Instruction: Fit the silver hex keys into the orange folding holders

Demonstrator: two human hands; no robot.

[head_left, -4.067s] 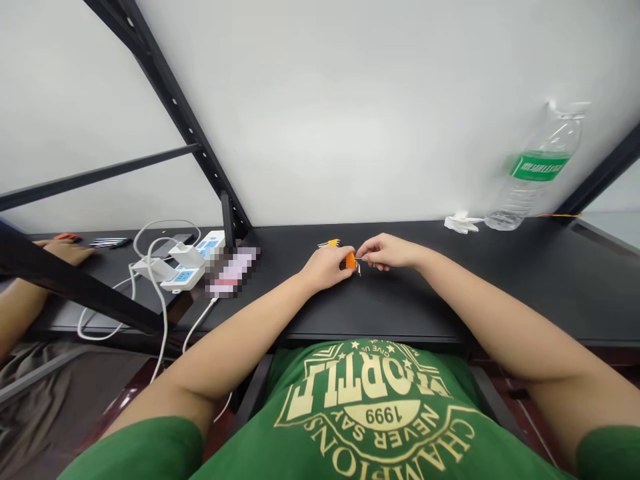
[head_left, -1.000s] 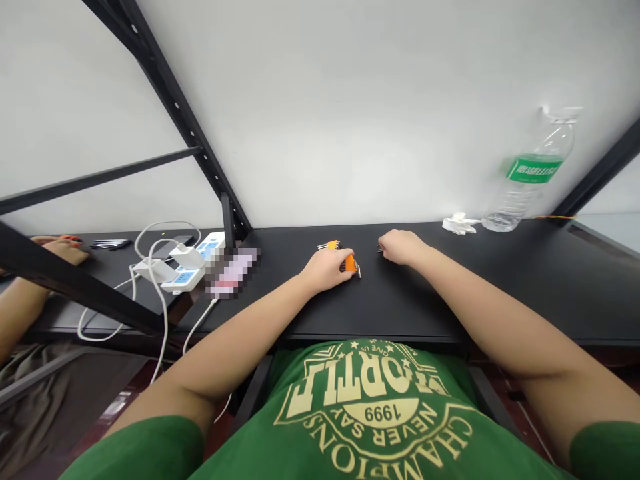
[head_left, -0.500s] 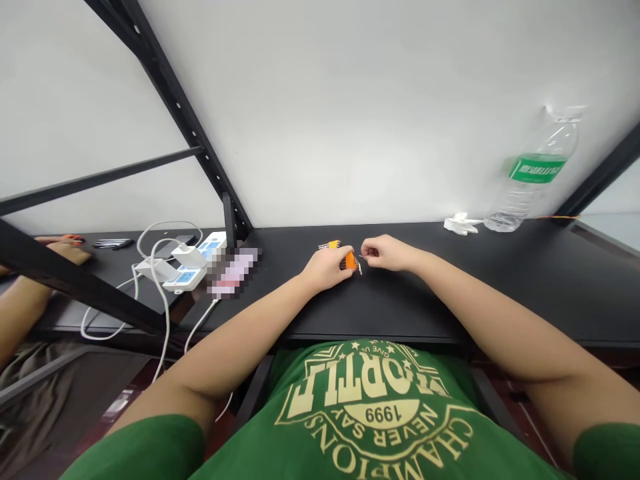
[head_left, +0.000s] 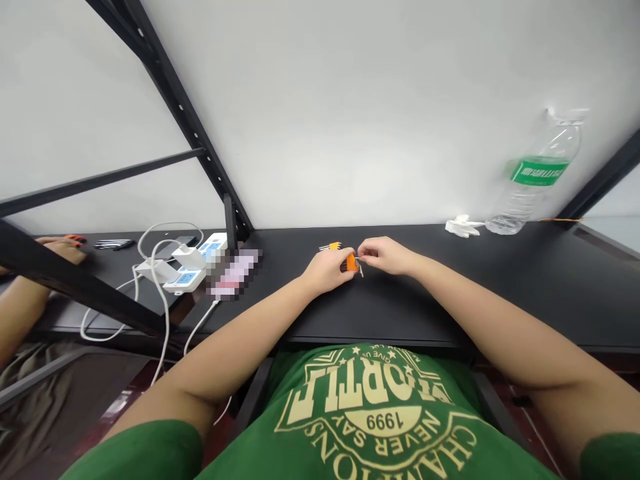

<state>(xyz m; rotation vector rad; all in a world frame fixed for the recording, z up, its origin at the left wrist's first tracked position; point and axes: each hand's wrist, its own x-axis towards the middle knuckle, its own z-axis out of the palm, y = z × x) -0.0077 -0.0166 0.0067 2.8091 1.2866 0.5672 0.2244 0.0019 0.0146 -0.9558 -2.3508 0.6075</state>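
My left hand (head_left: 327, 270) is wrapped round a small orange holder (head_left: 352, 263) above the black tabletop. Thin metal pieces (head_left: 361, 269) stick out of the holder's right side. Close by on the right, my right hand (head_left: 384, 255) pinches a thin metal piece, its tip at the holder's edge. Just behind my left hand lies a second orange-yellow holder (head_left: 335, 246) with thin metal pieces pointing left. My fingers partly cover both the first holder and the pinched piece.
A clear bottle (head_left: 533, 175) leans on the wall beside crumpled white tissue (head_left: 463, 226). Left are a blurred phone (head_left: 236, 273), a white power strip (head_left: 193, 268), cables and a black metal post (head_left: 186, 120). Another person's hand (head_left: 63, 250) shows at far left.
My right hand has moved slightly left, bringing the thin piece against the orange holder. My left hand keeps its hold on the holder.
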